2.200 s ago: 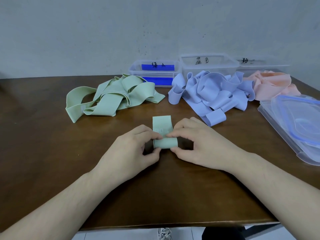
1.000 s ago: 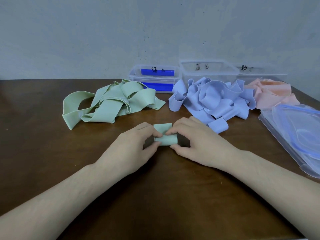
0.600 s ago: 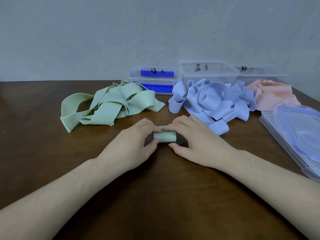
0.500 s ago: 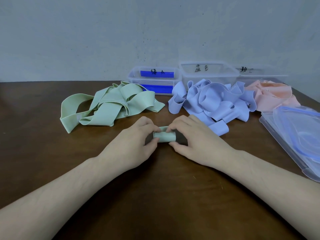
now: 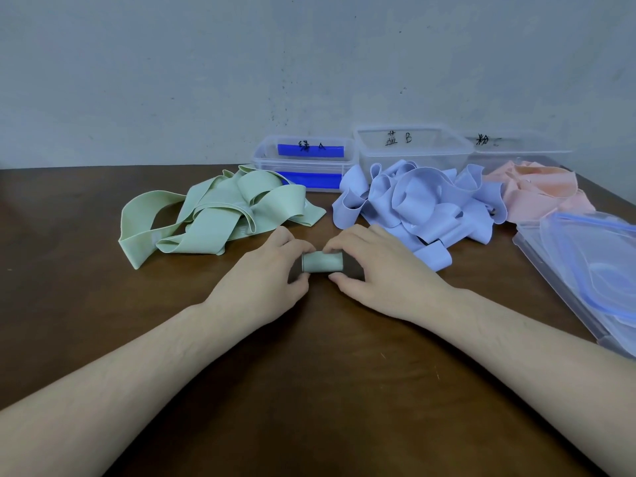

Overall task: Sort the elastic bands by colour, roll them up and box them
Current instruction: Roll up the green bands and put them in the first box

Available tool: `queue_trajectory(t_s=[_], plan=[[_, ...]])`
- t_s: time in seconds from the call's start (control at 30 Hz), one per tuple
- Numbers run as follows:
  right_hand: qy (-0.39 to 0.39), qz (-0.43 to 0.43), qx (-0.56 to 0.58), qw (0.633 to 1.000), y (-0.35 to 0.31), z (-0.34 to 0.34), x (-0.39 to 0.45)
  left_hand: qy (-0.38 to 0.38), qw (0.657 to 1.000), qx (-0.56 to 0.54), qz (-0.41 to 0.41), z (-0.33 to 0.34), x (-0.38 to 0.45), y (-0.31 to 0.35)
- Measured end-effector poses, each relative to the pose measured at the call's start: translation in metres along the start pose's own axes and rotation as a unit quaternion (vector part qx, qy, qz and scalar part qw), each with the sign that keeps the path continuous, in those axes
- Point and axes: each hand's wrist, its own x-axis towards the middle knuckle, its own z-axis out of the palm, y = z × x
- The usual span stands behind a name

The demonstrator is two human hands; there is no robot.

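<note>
Pinching a rolled green band (image 5: 322, 262) between both hands at mid-table: left hand (image 5: 265, 275) curling finger and thumb round the roll's left end, right hand (image 5: 375, 270) curling finger and thumb round its right end, forearms reaching in from the near edge. Lying on its side on the brown wooden table (image 5: 309, 390), the roll wound tight, with no loose tail showing. Sprawling just beyond the left hand, a pile of loose green bands (image 5: 220, 215), looped and overlapping, apart from the roll. Spreading just beyond the right hand, a pile of lilac-blue bands (image 5: 423, 204), its nearest strip lying close beside the right knuckles; touching or not, hard telling. Heaping further right, pink bands (image 5: 537, 191), touching the blue pile's edge. Standing in a row along the far edge against the wall, three clear boxes with handwritten marks: the left box (image 5: 304, 160) showing blue clips, sitting behind the green pile; the middle box (image 5: 413, 148) marked B, behind the blue pile; the right box (image 5: 516, 151) behind the pink heap, its mark partly unclear. Resting at the right edge of the table, stacked clear lids (image 5: 585, 270) with blue seals.
</note>
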Motion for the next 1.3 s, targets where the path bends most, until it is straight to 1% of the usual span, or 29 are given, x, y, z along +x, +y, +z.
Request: queue_trajectory(t_s=[0.23,0.33,0.4,0.5,0.57,0.6,0.67,0.7,0.73,0.77,0.87,1.0,1.03,1.1,1.2,1.3], plan=[[-0.026,0.05,0.029,0.998,0.001,-0.003,0.012,-0.056,0.998,0.023,-0.026,-0.001,0.02,0.002],[-0.013,0.069,0.048,0.996,-0.001,-0.004,0.015,-0.052,0.997,0.024,-0.051,0.0,0.021,0.003],[0.008,0.091,0.071,0.993,-0.006,-0.008,0.014,-0.045,0.997,-0.01,-0.066,-0.003,0.02,0.008],[0.053,0.116,0.124,0.984,-0.019,-0.019,0.007,-0.032,0.988,-0.122,-0.088,-0.009,0.017,0.017],[0.07,0.116,0.126,0.983,-0.026,-0.026,0.001,-0.022,0.966,-0.231,-0.115,-0.017,0.014,0.028],[0.07,0.114,0.122,0.984,-0.03,-0.03,-0.001,-0.017,0.945,-0.297,-0.138,-0.021,0.012,0.035],[0.071,0.117,0.12,0.983,-0.035,-0.034,-0.004,-0.022,0.889,-0.417,-0.187,-0.031,0.009,0.049],[0.075,0.123,0.124,0.982,-0.038,-0.036,-0.004,-0.03,0.868,-0.454,-0.196,-0.037,0.008,0.054],[0.08,0.13,0.135,0.979,-0.04,-0.037,-0.004,-0.041,0.857,-0.475,-0.195,-0.041,0.007,0.057],[0.085,0.137,0.157,0.974,-0.041,-0.039,-0.002,-0.052,0.853,-0.484,-0.187,-0.045,0.007,0.059],[0.096,0.144,0.233,0.957,-0.042,-0.042,0.008,-0.048,0.853,-0.492,-0.168,-0.053,0.014,0.057],[0.087,0.135,0.248,0.956,-0.043,-0.046,0.032,-0.028,0.853,-0.497,-0.157,-0.061,0.035,0.041],[0.085,0.13,0.261,0.953,-0.043,-0.048,0.039,-0.028,0.857,-0.491,-0.154,-0.064,0.041,0.033],[0.086,0.124,0.268,0.951,-0.038,-0.052,0.054,-0.025,0.878,-0.456,-0.145,-0.072,0.055,0.017],[0.094,0.109,0.214,0.966,-0.019,-0.057,0.081,-0.016,0.902,-0.411,-0.134,-0.083,0.08,-0.008],[0.12,0.046,0.107,0.986,0.003,-0.063,0.115,-0.017,0.923,-0.365,-0.123,-0.092,0.113,-0.031]])
